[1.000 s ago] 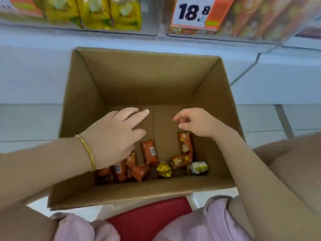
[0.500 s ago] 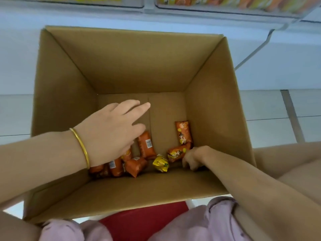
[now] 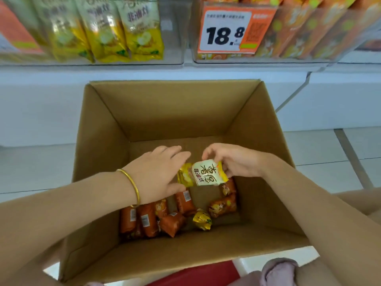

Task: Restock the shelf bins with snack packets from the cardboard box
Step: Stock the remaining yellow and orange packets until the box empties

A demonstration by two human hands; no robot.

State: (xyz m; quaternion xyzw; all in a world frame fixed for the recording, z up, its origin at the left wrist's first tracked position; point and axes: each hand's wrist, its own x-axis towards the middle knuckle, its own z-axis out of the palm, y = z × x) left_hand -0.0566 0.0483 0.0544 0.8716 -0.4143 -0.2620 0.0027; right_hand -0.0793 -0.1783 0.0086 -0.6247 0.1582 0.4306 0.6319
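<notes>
The right hand [image 3: 233,162] pinches a yellow packet [image 3: 203,175] by its right end, held above the cardboard box [image 3: 175,112] with the label facing up (probably to check which bin it belongs in). The left hand [image 3: 156,178], fingers straight, lies against the packet's left end, steadying it rather than gripping. Orange packets [image 3: 148,219] lie on the box floor, near side. The far left bin [image 3: 173,27] holds similar yellow packs, so it seems the likely destination.
</notes>
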